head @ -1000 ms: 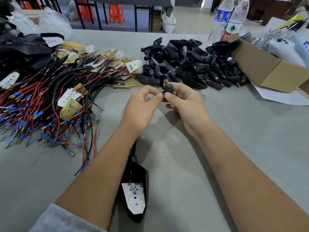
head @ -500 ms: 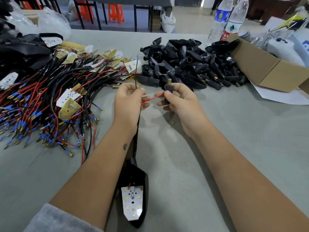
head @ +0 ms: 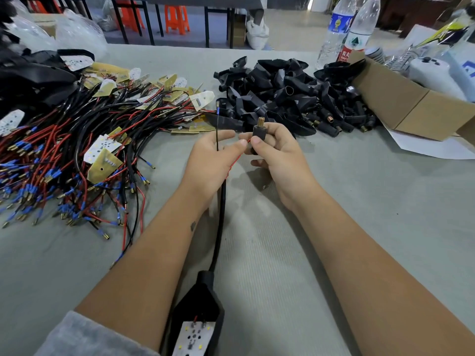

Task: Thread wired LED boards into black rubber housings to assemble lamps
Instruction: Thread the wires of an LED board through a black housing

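Left hand (head: 213, 160): I pinch a thin black wire (head: 217, 132), fingers curled.
Right hand (head: 277, 152): I grip a small black plug (head: 257, 133).

2 water bottles (head: 347, 29), 1 cardboard box (head: 401, 104), 2 hands, perhaps 3 orange stools (head: 177, 19).

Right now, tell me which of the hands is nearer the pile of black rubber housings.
Right. The right hand sits just in front of the pile of black rubber housings; the left hand is further left, toward the wired boards.
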{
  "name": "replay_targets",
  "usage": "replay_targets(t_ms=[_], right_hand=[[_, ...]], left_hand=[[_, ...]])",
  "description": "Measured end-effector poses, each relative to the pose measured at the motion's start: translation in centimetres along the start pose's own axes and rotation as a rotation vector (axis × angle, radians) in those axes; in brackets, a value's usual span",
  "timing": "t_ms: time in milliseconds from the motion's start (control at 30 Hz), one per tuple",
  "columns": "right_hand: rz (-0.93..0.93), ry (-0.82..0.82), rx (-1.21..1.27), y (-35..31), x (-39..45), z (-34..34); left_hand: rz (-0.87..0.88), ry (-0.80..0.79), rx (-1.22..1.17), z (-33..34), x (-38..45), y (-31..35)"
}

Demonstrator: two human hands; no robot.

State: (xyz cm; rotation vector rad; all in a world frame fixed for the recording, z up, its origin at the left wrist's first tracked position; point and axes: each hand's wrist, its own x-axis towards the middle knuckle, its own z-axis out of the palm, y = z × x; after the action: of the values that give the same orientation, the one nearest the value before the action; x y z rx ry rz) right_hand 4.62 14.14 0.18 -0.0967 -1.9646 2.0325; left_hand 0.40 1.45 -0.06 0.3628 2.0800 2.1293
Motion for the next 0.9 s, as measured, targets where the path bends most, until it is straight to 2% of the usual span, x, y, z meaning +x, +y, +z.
replay_targets(t_ms=[100, 333, 633, 733, 900], right_hand=[[-0.027, 0.018, -0.010, 0.2, 0.0, 0.1], [-0.035, 0.065, 0.033, 0.1, 0.3, 0.1], [-0.004, 0.166, 0.020, 0.2, 0.5, 0.2], [0.080, 0.184, 0.119, -0.4, 0.7, 0.2], [0.182, 0.171, 0.281, -1.3, 1.7, 0.0]], left_hand=[[0.036, -0.048, 0.030, -0.1, 0.1, 0.0], [0.067, -0.003, 0.132, -0.1, 0.2, -0.7], [0.116, 0.252, -0.124, -0.5, 0.7, -0.1], [0.106, 0.385, -0.205, -0.6, 1.2, -0.1], [0.047, 0.481, -0.239, -0.9, 3.2, 0.7]])
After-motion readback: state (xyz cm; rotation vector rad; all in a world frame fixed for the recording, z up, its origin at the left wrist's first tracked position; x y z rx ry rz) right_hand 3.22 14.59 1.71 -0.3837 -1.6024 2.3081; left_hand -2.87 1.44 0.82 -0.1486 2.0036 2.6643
